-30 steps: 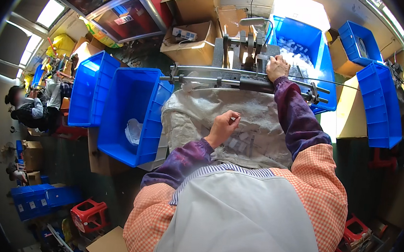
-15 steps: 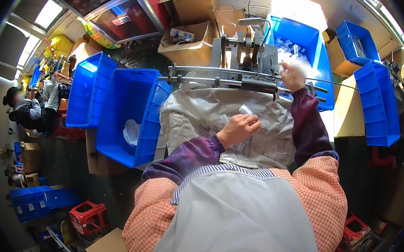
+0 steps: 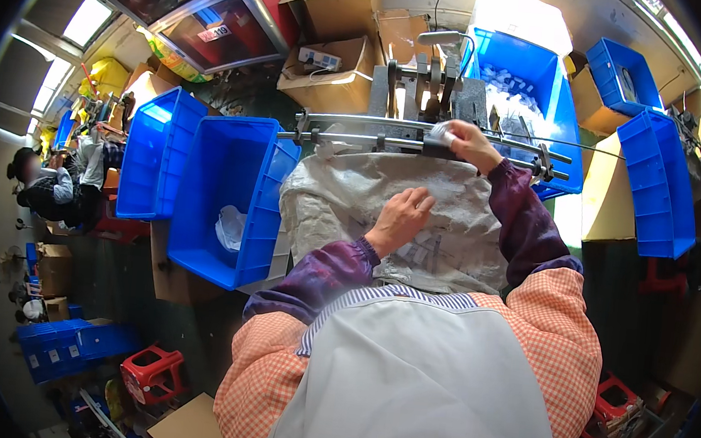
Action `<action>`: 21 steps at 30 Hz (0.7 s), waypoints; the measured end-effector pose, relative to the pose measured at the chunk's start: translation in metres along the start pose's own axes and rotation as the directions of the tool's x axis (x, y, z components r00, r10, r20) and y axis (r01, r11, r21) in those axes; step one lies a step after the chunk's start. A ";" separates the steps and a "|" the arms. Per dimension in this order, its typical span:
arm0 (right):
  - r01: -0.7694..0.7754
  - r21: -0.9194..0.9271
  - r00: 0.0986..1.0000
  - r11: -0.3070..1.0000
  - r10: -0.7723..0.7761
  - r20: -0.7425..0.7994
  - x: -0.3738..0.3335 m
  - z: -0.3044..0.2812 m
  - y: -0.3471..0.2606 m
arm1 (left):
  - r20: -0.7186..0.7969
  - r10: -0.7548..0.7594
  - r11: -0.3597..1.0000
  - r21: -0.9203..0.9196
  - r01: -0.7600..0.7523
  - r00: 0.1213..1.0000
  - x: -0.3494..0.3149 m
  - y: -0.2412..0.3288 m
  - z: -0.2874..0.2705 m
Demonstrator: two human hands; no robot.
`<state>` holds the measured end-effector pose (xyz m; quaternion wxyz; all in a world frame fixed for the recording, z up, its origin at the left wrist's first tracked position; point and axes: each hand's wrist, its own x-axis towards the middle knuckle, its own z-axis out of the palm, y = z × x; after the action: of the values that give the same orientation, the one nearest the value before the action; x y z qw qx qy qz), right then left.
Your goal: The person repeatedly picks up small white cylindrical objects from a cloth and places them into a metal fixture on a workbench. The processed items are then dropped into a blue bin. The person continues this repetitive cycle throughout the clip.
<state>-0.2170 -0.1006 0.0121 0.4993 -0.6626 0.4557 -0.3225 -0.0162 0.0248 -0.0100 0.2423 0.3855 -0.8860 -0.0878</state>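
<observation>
My right hand [image 3: 472, 146] is closed on a small whitish piece [image 3: 440, 132], held at the dark roller [image 3: 442, 149] on the front rails of a bench machine [image 3: 430, 92]. The piece is blurred, so its exact kind is unclear. Lower and to the left, my left hand [image 3: 401, 221] hovers over or rests on a grey plastic sheet [image 3: 328, 192] that drapes from the machine toward my lap. Its fingers are bent and close together; what they hold, if anything, is hidden. Small pale pieces [image 3: 423, 246] lie on the sheet just right of that hand.
A blue bin [image 3: 569, 146] with many white pieces [image 3: 512, 87] stands behind the machine's right side. To the left, another blue bin [image 3: 218, 157] holds a clear plastic bag [image 3: 229, 229]. Cardboard boxes [image 3: 324, 91] sit behind; a metal rod [image 3: 574, 144] juts out right.
My right hand has come left and down from beside the bin to the roller, with a whitish piece. The white bristled piece that showed at my left fingertips is out of sight; that hand shifted slightly left.
</observation>
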 end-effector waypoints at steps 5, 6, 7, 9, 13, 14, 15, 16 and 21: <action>-0.101 -0.774 0.874 0.625 -0.316 -0.368 0.042 -0.029 0.021 | 0.320 -0.225 0.959 0.240 0.151 0.920 -0.036 -0.029 0.026; -0.138 -0.821 0.875 0.554 -0.320 -0.363 0.046 -0.032 0.024 | 0.326 -0.206 0.964 0.230 0.134 0.923 -0.038 -0.033 0.029; -0.173 -0.861 0.876 0.478 -0.325 -0.357 0.052 -0.034 0.028 | 0.329 -0.188 0.968 0.222 0.117 0.925 -0.037 -0.036 0.029; -0.210 -0.878 0.883 0.430 -0.301 -0.359 0.056 -0.037 0.037 | 0.354 -0.283 0.958 0.051 0.284 0.892 -0.037 -0.040 0.029; -0.250 -0.879 0.890 0.405 -0.261 -0.374 0.060 -0.034 0.049 | 0.329 -0.360 0.867 -0.227 0.443 0.873 -0.029 -0.039 0.005; -0.237 -0.884 0.890 0.404 -0.274 -0.364 0.061 -0.034 0.050 | 0.301 -0.352 0.869 -0.245 0.429 0.886 -0.027 -0.039 0.000; -0.223 -0.888 0.890 0.402 -0.287 -0.354 0.061 -0.034 0.053 | 0.273 -0.344 0.871 -0.264 0.414 0.898 -0.024 -0.040 -0.003; -0.222 -0.886 0.888 0.408 -0.291 -0.356 0.062 -0.034 0.053 | 0.242 -0.337 0.873 -0.280 0.398 0.910 -0.021 -0.040 -0.006; -0.233 -0.888 0.885 0.396 -0.292 -0.362 0.063 -0.033 0.053 | 0.194 -0.371 0.863 -0.289 0.414 0.908 -0.018 -0.036 -0.010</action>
<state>-0.2368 -0.1758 -0.0302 -0.0792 -0.7360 0.6491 -0.1752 0.0222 0.0134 -0.0203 0.2200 0.5064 -0.7761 -0.3046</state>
